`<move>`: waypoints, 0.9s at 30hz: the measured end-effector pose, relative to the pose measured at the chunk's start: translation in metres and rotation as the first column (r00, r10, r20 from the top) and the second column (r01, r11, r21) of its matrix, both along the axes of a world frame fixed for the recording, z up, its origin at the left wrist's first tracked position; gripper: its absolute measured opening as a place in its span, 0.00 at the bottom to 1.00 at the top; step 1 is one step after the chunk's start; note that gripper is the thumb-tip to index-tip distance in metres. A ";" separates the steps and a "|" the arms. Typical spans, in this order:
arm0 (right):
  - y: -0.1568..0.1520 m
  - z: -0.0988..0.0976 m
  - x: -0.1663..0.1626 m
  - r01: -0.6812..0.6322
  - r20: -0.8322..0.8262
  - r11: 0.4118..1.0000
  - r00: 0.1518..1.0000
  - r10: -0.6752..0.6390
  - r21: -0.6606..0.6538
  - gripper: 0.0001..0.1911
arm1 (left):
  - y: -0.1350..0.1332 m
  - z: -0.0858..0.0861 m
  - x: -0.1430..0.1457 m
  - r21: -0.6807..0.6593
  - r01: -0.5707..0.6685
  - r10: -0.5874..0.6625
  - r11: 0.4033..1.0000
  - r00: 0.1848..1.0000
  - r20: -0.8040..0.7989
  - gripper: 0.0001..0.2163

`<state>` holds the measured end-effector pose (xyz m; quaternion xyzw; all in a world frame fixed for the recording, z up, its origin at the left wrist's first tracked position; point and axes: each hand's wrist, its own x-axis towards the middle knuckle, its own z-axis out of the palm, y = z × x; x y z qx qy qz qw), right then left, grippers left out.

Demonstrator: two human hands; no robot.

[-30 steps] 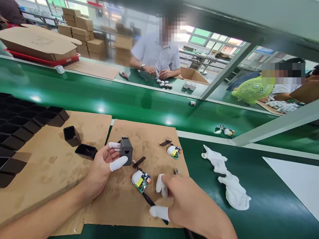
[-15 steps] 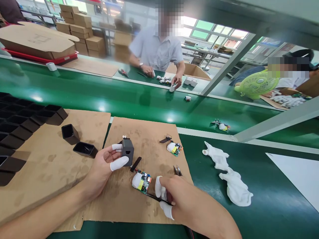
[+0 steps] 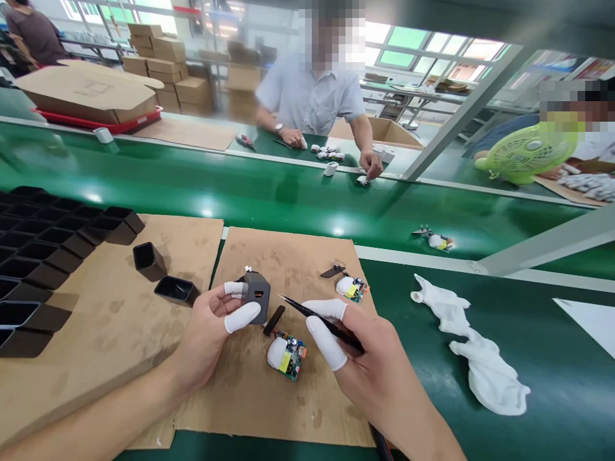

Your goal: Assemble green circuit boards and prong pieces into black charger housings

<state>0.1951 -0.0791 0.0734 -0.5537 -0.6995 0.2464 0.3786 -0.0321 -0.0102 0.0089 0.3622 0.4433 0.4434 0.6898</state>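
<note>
My left hand (image 3: pixel 211 330) wears white finger cots and grips a small dark grey charger housing (image 3: pixel 257 296), its port facing me. Pinched in my right hand (image 3: pixel 369 371), also in finger cots, are black tweezers (image 3: pixel 317 318) whose tip points left toward the housing. Just below the tweezers a small green circuit board (image 3: pixel 287 354) with a white part lies on the brown cardboard sheet (image 3: pixel 269 397), beside a short black strip (image 3: pixel 274 320). A second circuit board (image 3: pixel 352 287) rests farther back on the same sheet.
Black empty housings (image 3: pixel 148 261) and a black tray of cells (image 3: pixel 43 243) sit at left on another cardboard sheet. White cloth gloves (image 3: pixel 473 355) lie right on the green bench. Beyond the green conveyor belt (image 3: pixel 240 192), a seated person handles small white parts; a green fan (image 3: pixel 523 153) stands far right.
My right hand picked the tweezers up off the cardboard and raised them, tip now aimed at the housing. The left hand kept holding the housing. The person across reached to the belt edge.
</note>
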 end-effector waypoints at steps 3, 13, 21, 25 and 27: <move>0.000 -0.006 -0.007 0.025 -0.007 0.997 1.000 -0.025 0.073 0.12 | -0.002 -0.003 0.000 0.012 0.010 -0.009 1.000 0.999 -0.031 0.26; -0.004 -0.006 -0.019 0.134 0.132 0.988 0.981 -0.144 0.082 0.14 | -0.006 0.002 0.004 0.025 -0.011 0.012 1.000 0.998 -0.056 0.25; -0.003 -0.011 -0.023 0.150 0.200 0.980 0.964 -0.175 0.133 0.14 | -0.008 -0.003 0.004 0.163 -0.021 0.051 0.986 0.981 -0.186 0.24; -0.003 -0.016 -0.028 0.158 0.260 0.967 0.943 -0.207 0.199 0.17 | -0.009 -0.005 0.007 0.219 -0.028 0.083 0.975 0.965 -0.249 0.23; -0.003 -0.021 -0.030 0.161 0.298 0.962 0.928 -0.223 0.219 0.17 | -0.009 -0.004 0.008 0.247 -0.026 0.096 0.969 0.956 -0.277 0.22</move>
